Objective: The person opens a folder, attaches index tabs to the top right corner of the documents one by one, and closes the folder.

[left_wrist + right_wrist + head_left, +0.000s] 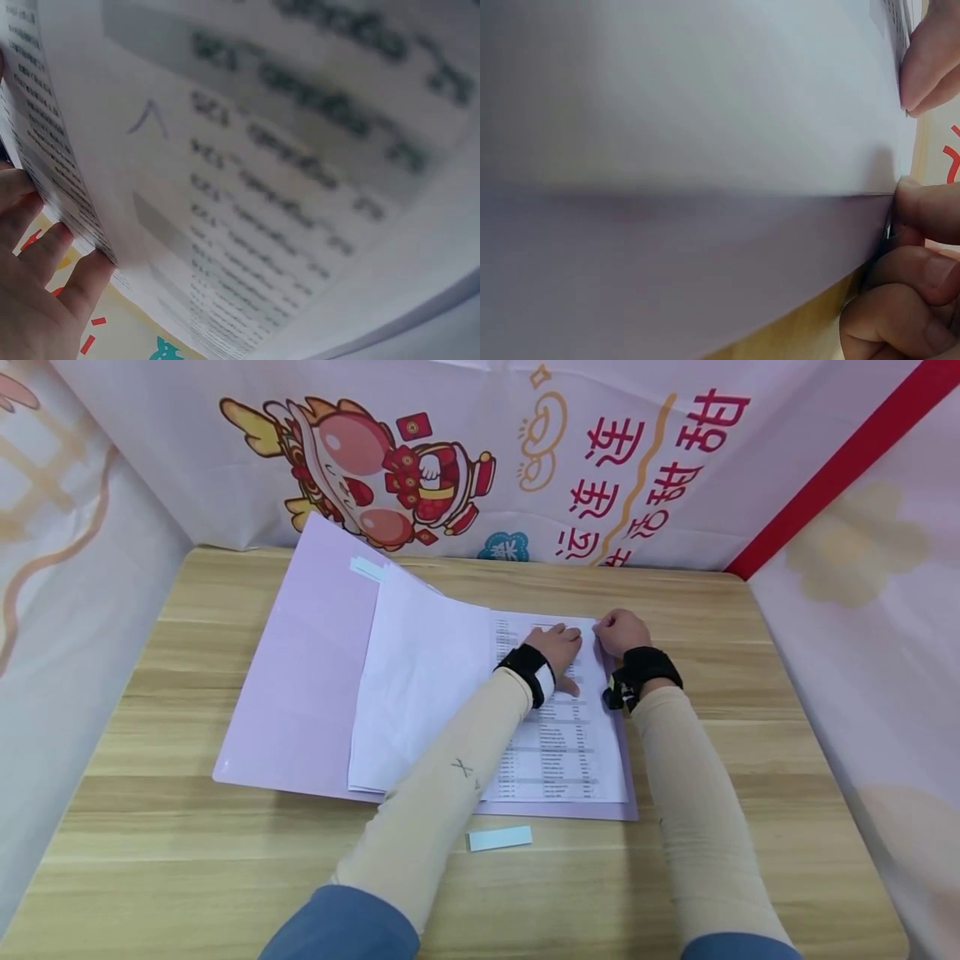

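Note:
A lilac folder (300, 693) lies spread on the table, its left cover lifted at a slant. White sheets stand turned up beside that cover, and a printed sheet (555, 760) with rows of text lies on the right side. My left hand (553, 650) rests on this sheet's upper part, fingers extended; in the left wrist view its fingertips (90, 274) touch the paper. At the upper right corner my right hand (622, 633) pinches the sheet's edge between thumb and curled fingers. The right wrist view shows the thumb (930, 210) right at that edge, over the lilac folder.
A light blue paper strip (499, 837) lies on the wooden table (187, 860) in front of the folder. Another light blue piece (368, 568) is at the top of the raised cover. A printed cloth backdrop (525, 410) stands behind the table, with cloth on both sides.

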Motion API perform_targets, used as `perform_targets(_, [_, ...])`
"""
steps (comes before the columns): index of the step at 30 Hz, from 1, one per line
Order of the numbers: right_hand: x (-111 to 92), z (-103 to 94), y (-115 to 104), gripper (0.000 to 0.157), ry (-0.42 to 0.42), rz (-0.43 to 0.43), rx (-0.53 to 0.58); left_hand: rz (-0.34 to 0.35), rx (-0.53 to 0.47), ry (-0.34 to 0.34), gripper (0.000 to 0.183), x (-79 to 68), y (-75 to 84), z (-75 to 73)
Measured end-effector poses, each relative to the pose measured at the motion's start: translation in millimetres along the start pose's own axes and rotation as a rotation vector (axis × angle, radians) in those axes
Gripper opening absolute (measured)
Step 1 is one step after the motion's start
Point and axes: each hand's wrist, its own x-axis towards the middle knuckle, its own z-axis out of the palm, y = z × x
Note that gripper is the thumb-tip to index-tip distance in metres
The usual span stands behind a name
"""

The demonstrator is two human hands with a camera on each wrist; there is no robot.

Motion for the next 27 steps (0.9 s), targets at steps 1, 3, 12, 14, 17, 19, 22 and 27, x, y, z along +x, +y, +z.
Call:
perform_targets(1, [0, -0.3, 0, 0.024, 0.0, -0.001, -0.001, 0.001, -0.001, 0.001, 0.098, 0.0, -0.2, 0.3])
perform_targets(3, [0, -0.6, 0, 0.025, -0.007, -0.002, 0.003, 0.003, -0.004, -0.008, 0.097, -0.9, -0.3, -0.5])
perform_targets(12, [5, 1.2, 4, 0.024, -0.019, 0.011, 0.02, 0.009, -0.026, -0.057, 0.097, -4.8, -2.3, -2.1])
perform_targets(14, [2, 0.4, 3, 0.024, -0.011, 0.003, 0.016, 0.008, -0.037, -0.061, 0.097, -3.2, -3.1, -0.4])
perform_targets(17, [1, 0.0, 3, 0.023, 0.001, -0.008, 0.01, 0.004, -0.055, -0.059, 0.097, -1.9, -4.3, 1.5])
perform_targets(19, [1, 0.0, 3, 0.023, 0.005, -0.013, 0.006, 0.004, -0.062, -0.052, 0.096, -1.1, -4.9, 2.8])
perform_targets(22, [2, 0.1, 3, 0.023, 0.003, -0.01, 0.003, 0.006, -0.064, -0.046, 0.096, -0.3, -5.5, 5.1])
perform_targets(27, [3, 0.5, 4, 0.023, -0.005, 0.006, 0.006, -0.003, -0.048, -0.049, 0.097, -0.4, -4.9, 4.8])
